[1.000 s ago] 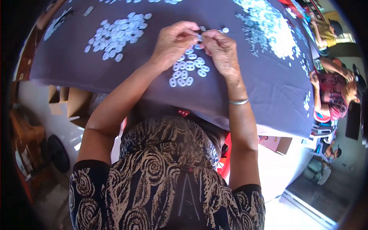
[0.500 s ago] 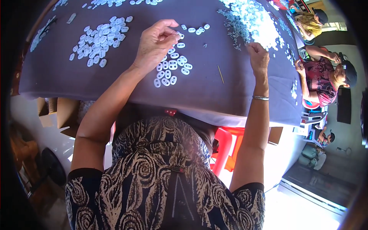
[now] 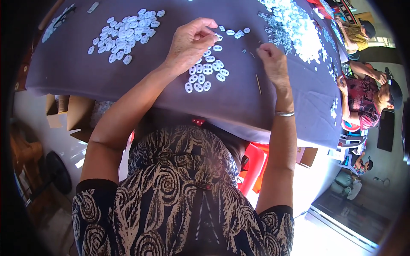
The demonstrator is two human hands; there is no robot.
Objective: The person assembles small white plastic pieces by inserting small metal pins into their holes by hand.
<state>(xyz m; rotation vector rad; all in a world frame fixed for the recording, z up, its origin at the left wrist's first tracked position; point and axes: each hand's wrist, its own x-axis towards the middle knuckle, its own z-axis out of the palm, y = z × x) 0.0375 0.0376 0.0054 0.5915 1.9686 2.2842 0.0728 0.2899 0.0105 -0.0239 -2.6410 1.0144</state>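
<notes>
My left hand [image 3: 192, 45] is raised over the table, thumb and fingers pinching a small white oval piece with holes [image 3: 219, 37]. Under and beside it lie several loose white two-holed oval pieces [image 3: 207, 68]. My right hand [image 3: 273, 64], with a silver bracelet on its wrist, is closed in a pinch to the right of them. A tiny dark bit shows at its fingertips, too small to name. Right beyond this hand is a heap of small grey pieces [image 3: 279, 36], merging into a brightly lit white pile [image 3: 304, 36].
A larger group of white oval pieces [image 3: 126, 35] lies at the left on the dark tablecloth [image 3: 141, 81]. A thin yellow stick [image 3: 258, 84] rests near my right wrist. A few small pieces [image 3: 230, 32] lie beyond my left hand. Co-workers [image 3: 371, 96] sit along the right.
My right hand has come left from the edge of the grey heap, nearer my left hand. The left hand keeps its pinch on the white piece. The whole view has shifted slightly.
</notes>
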